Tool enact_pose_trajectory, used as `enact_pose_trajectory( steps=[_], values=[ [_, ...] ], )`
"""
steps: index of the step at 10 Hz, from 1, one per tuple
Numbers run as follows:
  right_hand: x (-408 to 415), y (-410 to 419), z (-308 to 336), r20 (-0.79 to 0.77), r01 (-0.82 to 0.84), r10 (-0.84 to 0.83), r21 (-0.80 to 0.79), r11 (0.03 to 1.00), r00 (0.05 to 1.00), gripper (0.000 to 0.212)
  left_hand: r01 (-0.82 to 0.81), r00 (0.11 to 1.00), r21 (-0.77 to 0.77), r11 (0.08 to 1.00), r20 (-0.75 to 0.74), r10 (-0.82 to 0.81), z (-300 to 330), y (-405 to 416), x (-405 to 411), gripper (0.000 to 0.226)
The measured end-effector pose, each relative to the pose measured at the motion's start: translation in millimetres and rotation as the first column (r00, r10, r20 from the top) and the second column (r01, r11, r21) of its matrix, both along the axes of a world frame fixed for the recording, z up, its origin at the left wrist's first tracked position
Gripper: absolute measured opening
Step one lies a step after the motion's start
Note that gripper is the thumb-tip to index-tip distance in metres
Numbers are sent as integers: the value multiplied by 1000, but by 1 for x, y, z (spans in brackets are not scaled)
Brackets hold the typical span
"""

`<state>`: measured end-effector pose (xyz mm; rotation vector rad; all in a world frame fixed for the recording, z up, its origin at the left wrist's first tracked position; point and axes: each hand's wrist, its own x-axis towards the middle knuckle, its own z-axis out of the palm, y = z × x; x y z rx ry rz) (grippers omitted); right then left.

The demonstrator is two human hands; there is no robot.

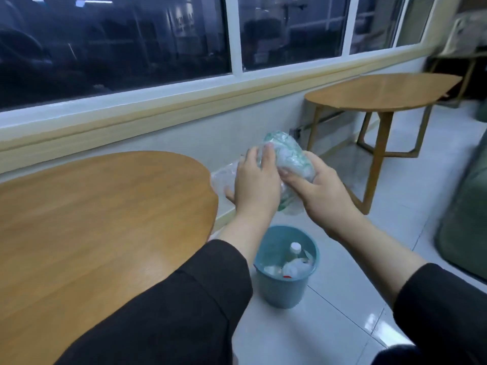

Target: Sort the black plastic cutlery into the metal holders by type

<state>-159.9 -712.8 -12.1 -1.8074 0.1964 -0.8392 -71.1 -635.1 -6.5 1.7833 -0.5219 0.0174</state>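
Centrally in the frame, both hands clutch a crumpled clear plastic bag with green print [286, 164]. The left hand [257, 184] curls its fingers over the bag's left side, and the right hand [320, 192] grips it from the right and below, thumb pressed into the plastic. Directly below the bag, a round blue plastic bin [286, 288] holding a white-capped bottle [295, 250] stands on the pale tiled floor. At left lies a rounded wooden table [100, 219]. No black cutlery or metal holders show anywhere.
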Motion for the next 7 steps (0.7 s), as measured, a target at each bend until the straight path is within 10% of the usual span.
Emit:
enact_pose_trajectory(
  steps=[3, 4, 6, 7],
  values=[
    [56, -76, -132, -266, 123, -215, -323, 938, 940, 65, -135, 788, -371, 919, -602, -127, -143, -69, 37, 13],
    [73, -94, -168, -391, -49, 0, -116, 992, 920, 50, -150, 754, -315, 937, -650, -98, -181, -80, 56, 15],
    [112, -120, -255, -595, -114, -3, -159, 981, 804, 41, -11, 858, 186, 983, -503, 105, -249, -68, 92, 27],
    [131, -120, -300, -816, -348, -59, -309, 885, 576, 59, -2, 932, 490, 872, -314, 179, -270, -51, 98, 40]
  ],
)
